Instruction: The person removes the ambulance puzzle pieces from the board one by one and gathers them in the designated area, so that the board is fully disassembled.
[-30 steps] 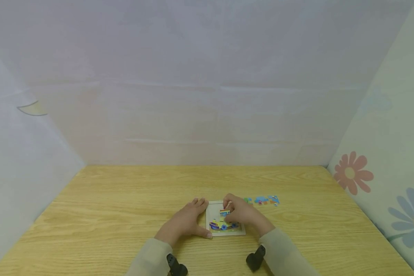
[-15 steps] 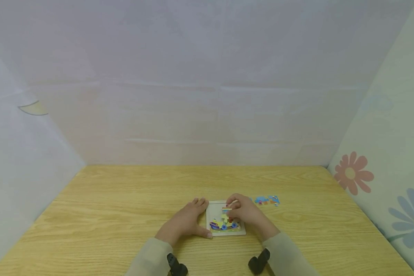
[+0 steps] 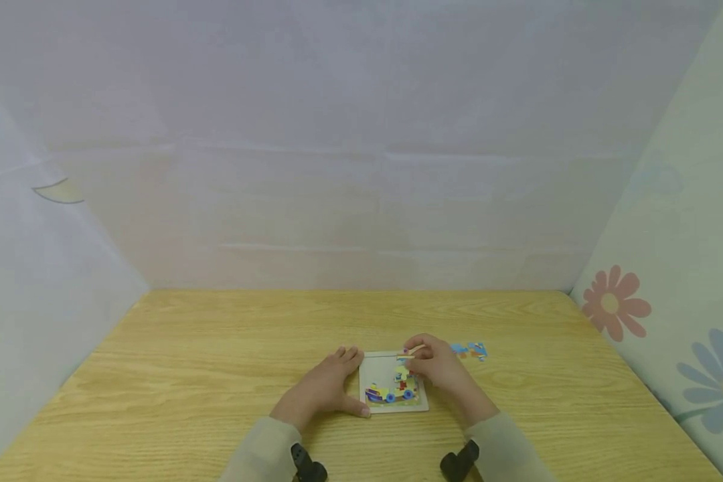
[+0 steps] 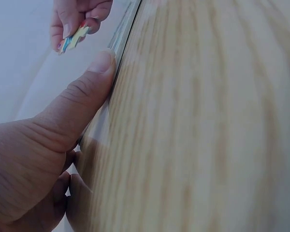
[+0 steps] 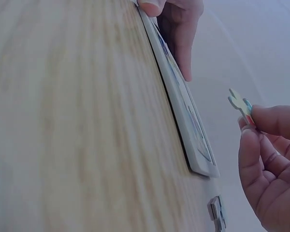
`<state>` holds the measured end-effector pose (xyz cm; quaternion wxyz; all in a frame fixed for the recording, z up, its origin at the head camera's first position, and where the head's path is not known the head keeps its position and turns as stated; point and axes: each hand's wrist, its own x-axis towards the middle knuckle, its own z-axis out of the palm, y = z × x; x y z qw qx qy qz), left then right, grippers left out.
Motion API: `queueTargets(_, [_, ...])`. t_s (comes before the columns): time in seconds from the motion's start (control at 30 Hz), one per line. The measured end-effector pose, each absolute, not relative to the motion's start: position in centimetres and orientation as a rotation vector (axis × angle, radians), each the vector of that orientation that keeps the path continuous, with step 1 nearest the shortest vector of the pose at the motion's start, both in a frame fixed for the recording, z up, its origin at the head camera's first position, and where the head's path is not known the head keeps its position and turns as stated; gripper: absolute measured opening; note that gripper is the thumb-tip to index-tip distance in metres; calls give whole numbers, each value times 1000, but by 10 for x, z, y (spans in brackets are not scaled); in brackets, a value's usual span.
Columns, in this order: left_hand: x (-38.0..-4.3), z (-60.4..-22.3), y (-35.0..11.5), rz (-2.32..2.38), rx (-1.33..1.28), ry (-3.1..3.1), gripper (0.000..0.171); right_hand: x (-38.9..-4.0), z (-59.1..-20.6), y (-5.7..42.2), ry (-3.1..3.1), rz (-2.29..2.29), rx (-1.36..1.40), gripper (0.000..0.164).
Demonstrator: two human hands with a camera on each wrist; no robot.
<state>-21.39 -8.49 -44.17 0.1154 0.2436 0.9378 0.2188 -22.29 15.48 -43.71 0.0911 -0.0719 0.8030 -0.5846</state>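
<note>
My left hand (image 3: 324, 387) rests along the left side of a white puzzle tray (image 3: 362, 376), its thumb at the near corner and its fingers at the far one. Joined pieces showing a colourful vehicle with blue wheels (image 3: 390, 397) fill the tray's near part; the far left part shows bare white. Between thumb and fingers, my right hand (image 3: 444, 367) pinches a puzzle piece (image 5: 241, 106) with yellow, blue and red on it. In the right wrist view this piece is raised above the tray and tilted. The right hand covers the tray's far right corner in the head view.
Several loose blue puzzle pieces (image 3: 477, 350) lie on the wooden table (image 3: 217, 348) to the right of the tray, partly behind the right hand. Pale cloth walls (image 3: 361, 201) stand at the table's back and sides.
My right hand has moved right and a little away with the puzzle piece, uncovering more of the joined pieces at the tray's right. The left hand and tray have stayed put.
</note>
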Motion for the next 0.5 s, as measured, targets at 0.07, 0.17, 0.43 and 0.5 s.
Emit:
queueTargets(0.07, [-214, -442, -85, 637, 717, 2748, 108, -222, -437, 157, 2377, -1770, -185, 29])
queueTargets(0.17, [-215, -443, -85, 636, 715, 2742, 108, -221, -437, 159, 2388, -1802, -144, 30])
queueTargets(0.43, [-215, -444, -86, 643, 701, 2732, 109, -216, -431, 168, 2383, -1903, -128, 31])
queueTargets(0.5, [-215, -444, -85, 645, 700, 2731, 109, -215, -431, 170, 2375, -1929, -115, 31])
